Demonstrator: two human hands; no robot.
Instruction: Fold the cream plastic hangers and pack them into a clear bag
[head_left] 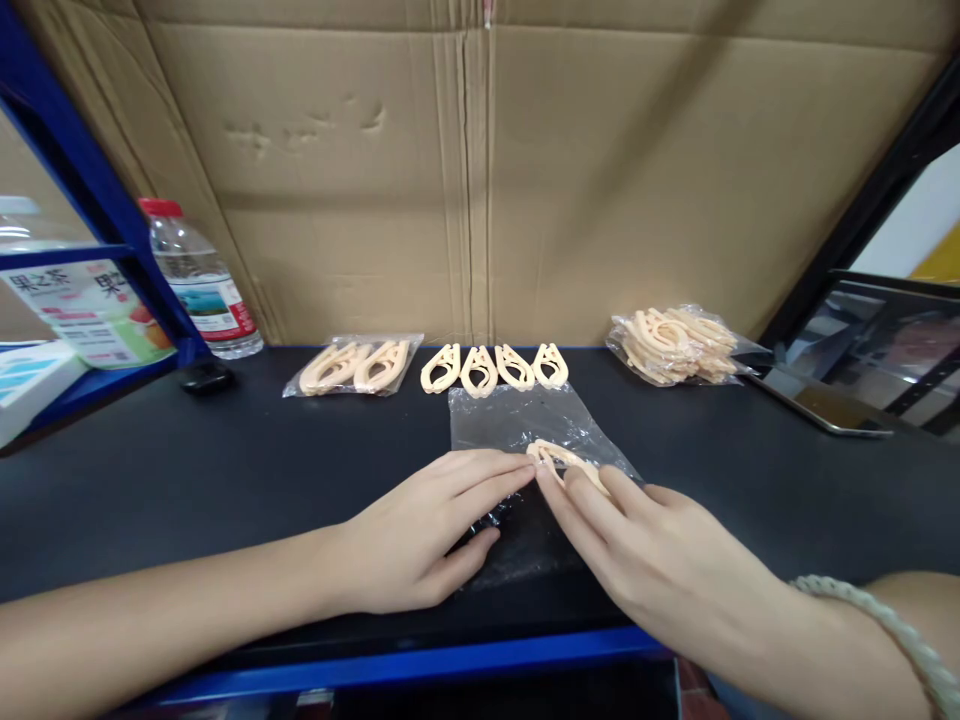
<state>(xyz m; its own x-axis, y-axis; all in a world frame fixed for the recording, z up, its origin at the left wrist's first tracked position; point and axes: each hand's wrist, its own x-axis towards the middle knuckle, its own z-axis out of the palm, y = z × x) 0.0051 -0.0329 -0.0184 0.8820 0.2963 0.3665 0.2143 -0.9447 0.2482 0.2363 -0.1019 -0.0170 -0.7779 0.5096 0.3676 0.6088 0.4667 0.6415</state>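
Note:
My right hand [637, 530] is closed on a beige plastic clothes peg [551, 455], its fingers over the peg's right part. The peg lies on its side over a clear plastic bag [495, 420] spread on the black table. My left hand [427, 530] rests flat on the bag, fingers stretched out and thumb apart, with its fingertips touching the peg's left end. Just beyond the bag, several loose pegs [480, 371] stand in a row. My hands cover part of the bag.
A clear bag with two pegs [356, 366] lies left of the row. Bagged pegs [675, 343] are piled at right, near a tablet-like screen [862, 350]. A water bottle [202, 285] and a black mouse-like object [206, 376] stand left. Cardboard [360, 180] walls the back.

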